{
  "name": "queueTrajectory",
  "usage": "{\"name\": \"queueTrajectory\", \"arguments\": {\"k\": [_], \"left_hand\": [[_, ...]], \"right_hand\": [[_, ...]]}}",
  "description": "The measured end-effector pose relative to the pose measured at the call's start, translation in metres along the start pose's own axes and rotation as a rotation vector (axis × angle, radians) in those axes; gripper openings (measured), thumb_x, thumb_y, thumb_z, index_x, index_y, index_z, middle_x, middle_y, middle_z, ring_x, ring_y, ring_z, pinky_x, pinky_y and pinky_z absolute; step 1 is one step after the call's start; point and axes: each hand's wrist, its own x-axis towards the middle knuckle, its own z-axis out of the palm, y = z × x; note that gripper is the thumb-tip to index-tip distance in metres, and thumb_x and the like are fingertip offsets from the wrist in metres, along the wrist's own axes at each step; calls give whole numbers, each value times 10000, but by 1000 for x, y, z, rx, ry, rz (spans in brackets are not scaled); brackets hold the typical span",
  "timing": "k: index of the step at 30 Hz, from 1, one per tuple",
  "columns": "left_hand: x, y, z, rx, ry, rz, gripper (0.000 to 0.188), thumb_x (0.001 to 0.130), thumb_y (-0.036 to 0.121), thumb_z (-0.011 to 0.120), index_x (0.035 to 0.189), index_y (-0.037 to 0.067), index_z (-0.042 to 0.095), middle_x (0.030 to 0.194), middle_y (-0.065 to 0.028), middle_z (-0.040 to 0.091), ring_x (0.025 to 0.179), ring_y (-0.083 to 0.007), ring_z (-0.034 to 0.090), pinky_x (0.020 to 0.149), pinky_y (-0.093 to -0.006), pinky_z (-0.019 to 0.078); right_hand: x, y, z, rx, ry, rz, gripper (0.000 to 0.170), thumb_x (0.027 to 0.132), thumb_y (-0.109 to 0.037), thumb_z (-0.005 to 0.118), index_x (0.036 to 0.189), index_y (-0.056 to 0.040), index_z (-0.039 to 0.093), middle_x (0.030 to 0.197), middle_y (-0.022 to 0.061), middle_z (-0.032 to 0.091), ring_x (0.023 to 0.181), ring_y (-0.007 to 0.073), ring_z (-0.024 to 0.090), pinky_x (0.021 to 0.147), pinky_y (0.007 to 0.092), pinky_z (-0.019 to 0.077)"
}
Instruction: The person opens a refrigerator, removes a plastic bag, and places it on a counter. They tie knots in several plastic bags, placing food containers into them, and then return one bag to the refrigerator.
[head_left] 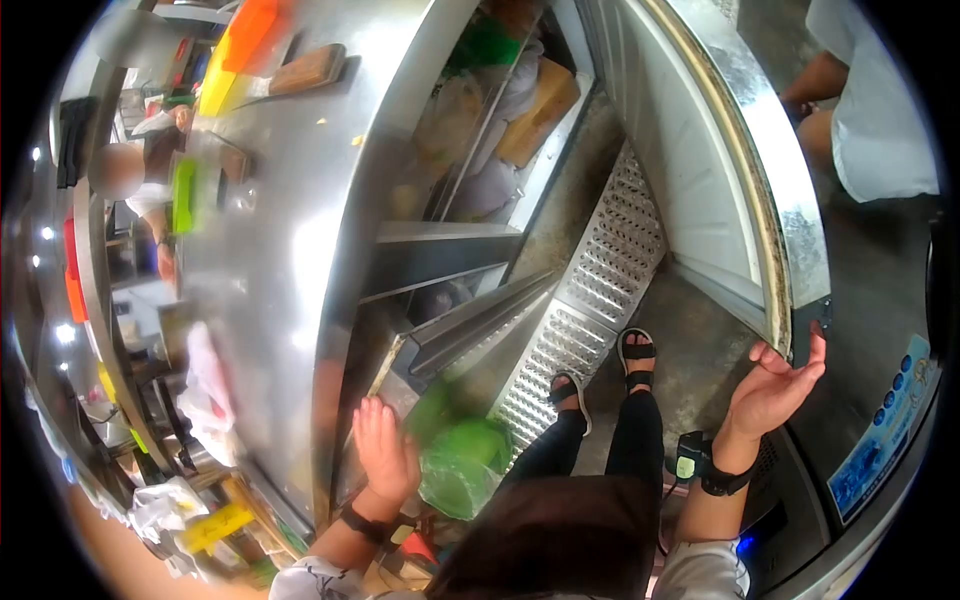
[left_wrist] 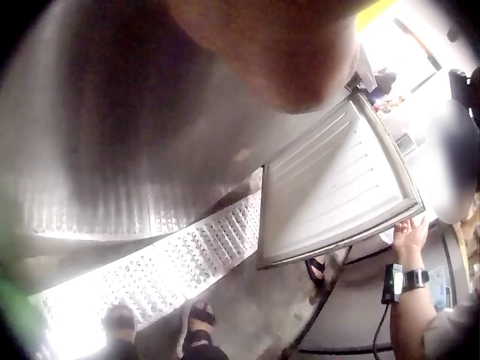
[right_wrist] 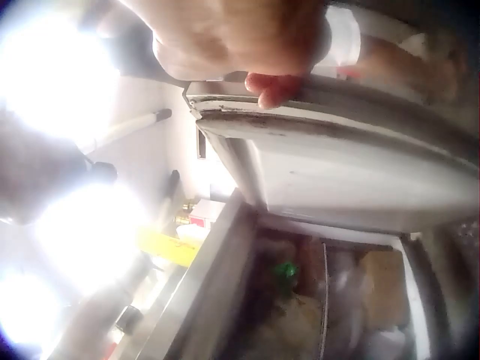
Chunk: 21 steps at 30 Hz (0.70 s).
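My right hand (head_left: 772, 396) grips the lower corner of a white-lined refrigerator door (head_left: 690, 130) that stands wide open. In the right wrist view its fingertips (right_wrist: 274, 88) curl over the door's edge. My left hand (head_left: 386, 452), fingers straight, is at the edge of a second, partly open door (head_left: 455, 325) under the counter. That door's brushed-steel face (left_wrist: 112, 127) fills much of the left wrist view. Inside the open compartment are plastic bags (head_left: 450, 130), a brown block or box (head_left: 538, 112) and something green (right_wrist: 285, 276).
A steel counter (head_left: 270, 230) runs along the left, bearing a wooden-handled tool (head_left: 307, 70) and a pinkish plastic bag (head_left: 207, 385). A green bag (head_left: 465, 470) sits low near my left hand. Perforated metal plates (head_left: 600, 270) cover the floor. Another person (head_left: 885, 120) stands beyond the open door.
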Motion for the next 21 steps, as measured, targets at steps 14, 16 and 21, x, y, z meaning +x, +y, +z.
{"name": "queueTrajectory", "arguments": {"k": [14, 16, 21], "left_hand": [[-100, 48, 3, -269, -124, 277, 433, 679, 193, 708, 1093, 158, 586, 1035, -46, 523, 995, -240, 524, 1081, -516, 251], [-110, 51, 3, -274, -125, 252, 488, 678, 204, 717, 1147, 167, 588, 1099, -36, 528, 1090, -236, 511, 1129, -521, 203], [-96, 47, 1, -330, -126, 200, 603, 662, 195, 725, 1247, 179, 582, 1222, -16, 535, 1255, -235, 441, 1153, -510, 167]], "right_hand": [[-57, 67, 3, -205, -307, 9, 653, 992, -345, 444, 1474, 26, 207, 1466, 240, 319, 1243, 331, 452, 1027, 453, 373], [-59, 82, 5, -218, -391, 79, 638, 990, -325, 448, 1472, 25, 219, 1461, 243, 326, 1245, 326, 453, 1028, 447, 374], [-48, 109, 25, -256, -801, 408, 500, 960, -158, 489, 1412, 23, 372, 1324, 194, 510, 1168, 238, 529, 1015, 368, 403]]}}
